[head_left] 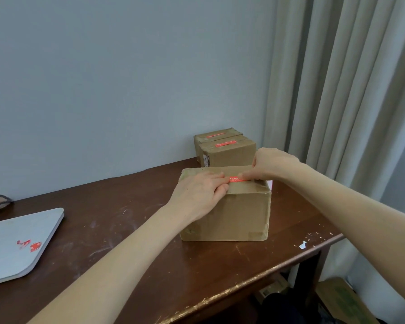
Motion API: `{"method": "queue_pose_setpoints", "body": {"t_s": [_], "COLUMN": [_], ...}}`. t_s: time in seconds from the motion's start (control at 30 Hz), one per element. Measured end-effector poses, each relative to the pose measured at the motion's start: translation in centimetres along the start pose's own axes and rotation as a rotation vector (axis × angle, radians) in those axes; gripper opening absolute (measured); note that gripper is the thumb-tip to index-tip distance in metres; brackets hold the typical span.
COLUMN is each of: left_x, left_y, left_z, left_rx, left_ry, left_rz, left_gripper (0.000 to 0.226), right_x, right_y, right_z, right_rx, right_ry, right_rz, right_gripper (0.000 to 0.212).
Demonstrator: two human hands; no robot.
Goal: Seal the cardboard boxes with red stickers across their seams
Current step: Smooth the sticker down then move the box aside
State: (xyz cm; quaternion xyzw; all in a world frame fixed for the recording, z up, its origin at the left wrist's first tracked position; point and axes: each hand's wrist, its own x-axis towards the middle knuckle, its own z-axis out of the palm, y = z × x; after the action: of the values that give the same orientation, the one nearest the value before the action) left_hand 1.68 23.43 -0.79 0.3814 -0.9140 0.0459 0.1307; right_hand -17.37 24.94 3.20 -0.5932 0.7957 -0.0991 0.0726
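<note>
A cardboard box stands on the brown table in front of me. A red sticker lies across the seam on its top. My left hand rests on the box's top left, its fingertips pressing the sticker's left end and its thumb on the front face. From the right, my right hand presses its fingertips on the sticker's right end. Both hands cover most of the sticker. Behind it stand two more boxes, one in front of the other, each with a red sticker on top.
A grey board with red sticker scraps lies at the table's left. A white paper scrap lies near the worn front right edge. A curtain hangs at the right, and the wall is close behind the boxes.
</note>
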Motion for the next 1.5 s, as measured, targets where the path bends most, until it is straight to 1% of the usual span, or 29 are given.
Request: {"method": "queue_pose_setpoints", "body": {"t_s": [0.07,0.17,0.23,0.3,0.37,0.4,0.43,0.5,0.53,0.57,0.63,0.67,0.7,0.77,0.83,0.97,1.23,1.33,1.43,1.5], "left_x": [-0.2,-0.5,-0.6,-0.7,-0.9,-1.0,-1.2,-1.3,-1.2,-1.1,-1.0,-1.0,-1.0,-0.9,-0.8,-0.9,-1.7,-1.6,-1.5,-1.4], "left_y": [0.2,0.7,0.8,0.7,0.5,0.4,0.4,0.5,0.5,0.6,0.7,0.7,0.6,0.6,0.6,0.3,0.0,0.3,0.8,1.0], "left_z": [-0.2,-0.1,0.4,0.7,0.9,0.9,0.8,0.7,0.8,0.8,1.0,1.1,1.2,1.3,1.1,0.8,0.8,0.6,0.3,0.3], "left_rx": [0.017,0.025,0.003,-0.057,-0.088,-0.082,-0.075,-0.051,-0.029,0.000,0.052,0.070,0.081,0.100,0.106,0.085,0.008,0.036,0.056,0.074], "left_ry": [0.008,0.029,0.071,0.131,0.191,0.222,0.243,0.218,0.193,0.172,0.136,0.119,0.106,0.100,0.102,0.095,0.113,0.128,0.140,0.126], "left_rz": [-0.012,-0.051,-0.083,-0.106,-0.100,-0.086,-0.074,-0.058,-0.043,-0.022,0.012,0.017,0.016,0.011,0.021,0.015,-0.074,-0.071,-0.046,-0.060], "left_gripper": [0.042,0.042,0.042,0.039,0.039,0.041,0.043,0.046,0.051,0.057,0.068,0.071,0.071,0.068,0.066,0.067,0.070,0.068,0.063,0.060], "right_x": [-0.1,0.1,-0.1,-0.3,-0.4,-0.5,-0.6,-1.1,-1.6,-2.3,-3.5,-3.8,-4.0,-4.3,-4.6,-5.2,-5.7,-5.7,-5.7,-5.6], "right_y": [0.5,1.0,1.3,1.7,2.2,2.3,2.5,2.5,2.3,2.1,1.6,1.5,1.6,1.6,1.6,1.5,1.8,1.7,1.2,0.8], "right_z": [-0.1,0.2,0.1,-0.1,0.0,0.1,0.3,0.4,0.4,0.4,0.9,1.4,2.1,3.1,3.4,3.2,4.1,4.0,4.0,4.1], "right_rx": [-0.007,0.074,0.187,0.347,0.426,0.410,0.356,0.282,0.284,0.267,0.121,0.022,-0.065,-0.151,-0.176,-0.228,-0.085,-0.110,-0.193,-0.208], "right_ry": [-0.012,-0.059,-0.099,-0.158,-0.179,-0.143,-0.064,0.142,0.184,0.165,0.054,0.036,0.052,0.117,0.176,0.253,0.322,0.345,0.337,0.315], "right_rz": [0.026,0.022,0.019,0.037,0.039,0.017,-0.022,-0.129,-0.209,-0.302,-0.428,-0.454,-0.466,-0.459,-0.440,-0.424,-0.295,-0.333,-0.421,-0.416], "right_gripper": [0.050,0.051,0.044,0.031,0.021,0.021,0.023,0.029,0.038,0.051,0.076,0.083,0.085,0.081,0.076,0.075,0.075,0.074,0.080,0.078]}}
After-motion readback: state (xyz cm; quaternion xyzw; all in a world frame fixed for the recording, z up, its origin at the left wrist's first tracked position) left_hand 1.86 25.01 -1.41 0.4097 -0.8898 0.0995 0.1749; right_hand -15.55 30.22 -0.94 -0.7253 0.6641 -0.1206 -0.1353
